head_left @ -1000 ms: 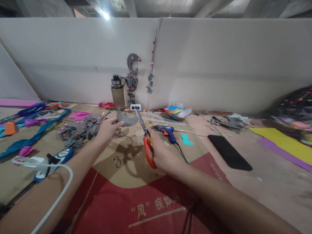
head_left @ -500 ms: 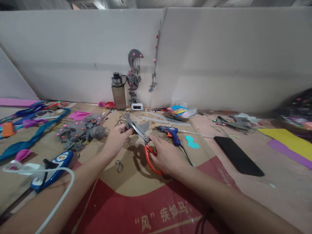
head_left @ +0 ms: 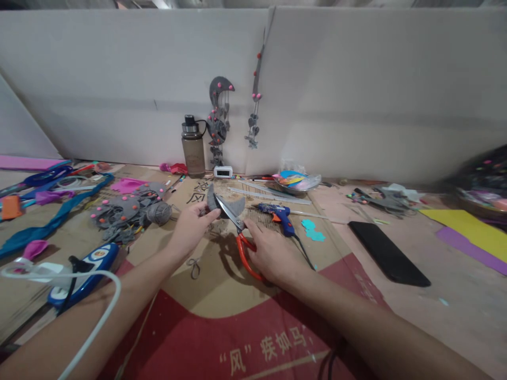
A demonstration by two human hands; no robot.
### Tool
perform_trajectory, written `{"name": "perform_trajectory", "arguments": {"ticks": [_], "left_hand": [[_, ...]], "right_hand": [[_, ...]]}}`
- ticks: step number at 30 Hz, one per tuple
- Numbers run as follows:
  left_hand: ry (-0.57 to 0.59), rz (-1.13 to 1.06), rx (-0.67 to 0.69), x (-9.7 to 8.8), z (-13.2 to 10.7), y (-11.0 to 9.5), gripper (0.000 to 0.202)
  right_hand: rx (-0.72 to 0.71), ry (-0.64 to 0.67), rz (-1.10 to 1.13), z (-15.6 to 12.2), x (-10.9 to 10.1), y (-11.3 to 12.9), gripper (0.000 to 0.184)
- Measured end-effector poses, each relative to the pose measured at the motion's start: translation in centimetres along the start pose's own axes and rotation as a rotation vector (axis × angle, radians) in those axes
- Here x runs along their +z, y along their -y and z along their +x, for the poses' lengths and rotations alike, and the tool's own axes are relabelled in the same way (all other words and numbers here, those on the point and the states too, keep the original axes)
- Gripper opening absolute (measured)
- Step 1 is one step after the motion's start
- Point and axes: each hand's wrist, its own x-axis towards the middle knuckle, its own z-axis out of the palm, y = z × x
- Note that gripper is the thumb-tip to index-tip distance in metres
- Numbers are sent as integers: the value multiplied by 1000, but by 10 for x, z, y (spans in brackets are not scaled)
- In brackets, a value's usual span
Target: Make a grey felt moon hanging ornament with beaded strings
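Note:
Between the fingers of my left hand (head_left: 194, 221) is a grey, curved felt piece (head_left: 234, 207), held up over the cardboard. My right hand (head_left: 271, 250) grips red-handled scissors (head_left: 244, 258), whose metal blades point up and left and lie across the felt. Just right of the scissors rests a blue glue gun (head_left: 282, 217). A small loop of grey yarn (head_left: 194, 268) lies on the cardboard (head_left: 206, 301) below my left hand. To the left is a heap of grey felt decorations (head_left: 122, 208) with pink and orange pompoms, beside a ball of grey yarn (head_left: 159, 213).
At the back stand a water bottle (head_left: 193, 150) and a small white clock (head_left: 223, 172). Grey moon ornaments (head_left: 217, 129) hang on the white panel (head_left: 119, 63). A black phone (head_left: 386, 253) lies right. A white cable (head_left: 106, 306) crosses over my left forearm.
Both hands, the scissors and the felt keep nearly the same place, with the felt tilted slightly differently. The ornament strand hanging at the panel seam has turned, showing its hearts more broadly.

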Motion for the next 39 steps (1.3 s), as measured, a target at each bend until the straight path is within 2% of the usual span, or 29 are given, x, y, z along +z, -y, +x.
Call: {"name": "perform_trajectory", "arguments": {"ticks": [4, 9, 15, 19, 21, 27, 32, 39], "left_hand": [[-5, -19, -24, 0, -1, -1, 28], [58, -157, -81, -1, 2, 2, 25], [34, -221, -97, -2, 5, 5, 23], [-11, -250, -130, -6, 11, 6, 24], [3, -237, -142, -9, 14, 7, 24], [49, -131, -135, -8, 13, 5, 24], [48, -35, -46, -4, 7, 2, 27], [110, 0, 15, -3, 4, 2, 26]], "right_hand": [[-7, -5, -15, 1, 1, -1, 54], [13, 5, -10, 1, 4, -3, 52], [39, -20, 176, 3, 5, -9, 48], [-31, -82, 276, 4, 8, -12, 47], [-54, -110, 281, 5, 10, -12, 48], [-83, -162, 166, 6, 16, -14, 51], [-84, -195, 10, 7, 15, -15, 53], [-82, -169, -96, 7, 14, -16, 50]]}}
